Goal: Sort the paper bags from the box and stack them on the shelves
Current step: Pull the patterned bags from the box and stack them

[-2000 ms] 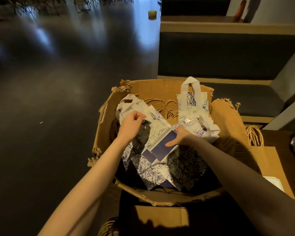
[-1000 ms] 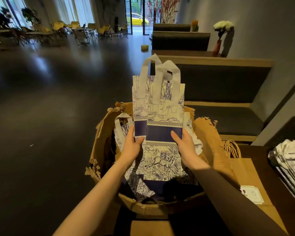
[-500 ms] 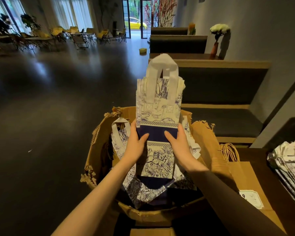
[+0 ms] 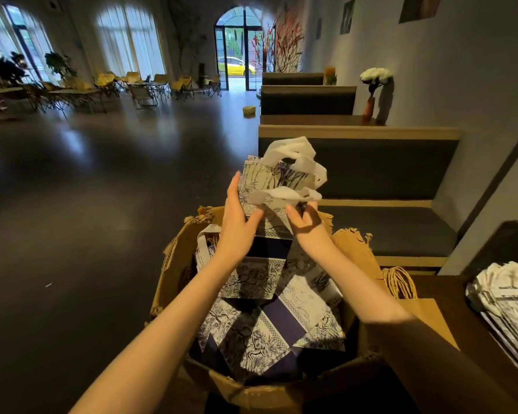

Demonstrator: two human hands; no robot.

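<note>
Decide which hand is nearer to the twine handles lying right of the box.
Right. The right hand is above and left of the twine handles; the left hand is farther left, across the held bags.

Your left hand (image 4: 237,225) and right hand (image 4: 307,227) flank the bundle of bags (image 4: 277,186), held above the box (image 4: 174,273). Loose bags (image 4: 284,324) lie inside the box, below the bundle. To the box's right a flat bag (image 4: 431,318) rests on the worktop (image 4: 449,291), with a stack of bags (image 4: 509,306) farther right. Benches (image 4: 356,165) stand behind.
</note>
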